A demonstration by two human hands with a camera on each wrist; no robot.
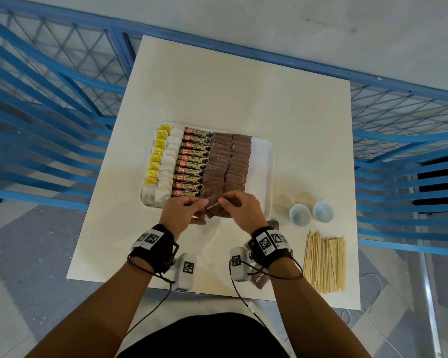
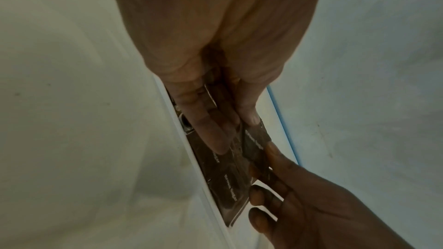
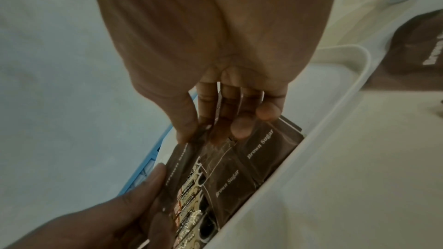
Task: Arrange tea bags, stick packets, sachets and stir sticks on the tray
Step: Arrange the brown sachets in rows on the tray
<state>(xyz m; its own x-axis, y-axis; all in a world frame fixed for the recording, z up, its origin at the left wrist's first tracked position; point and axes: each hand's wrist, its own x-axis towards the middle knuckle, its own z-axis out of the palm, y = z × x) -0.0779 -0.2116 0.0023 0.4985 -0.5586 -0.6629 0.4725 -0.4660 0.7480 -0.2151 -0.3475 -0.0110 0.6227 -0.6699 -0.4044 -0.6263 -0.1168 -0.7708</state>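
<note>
A white tray holds columns of tea bags with yellow tags, coffee stick packets and brown sugar sachets. Above the tray's near edge, my left hand and right hand both pinch one brown sugar sachet between them. In the left wrist view, the left hand has thumb and fingers closed on the sachet. The right hand pinches its top edge in the right wrist view. Stir sticks lie in a bundle on the table, right of my right wrist.
Two small white cups stand right of the tray. Loose brown sachets lie on the table under my right wrist, another beside the tray's corner. A bare strip runs along the tray's right side. Blue metal railings surround the table.
</note>
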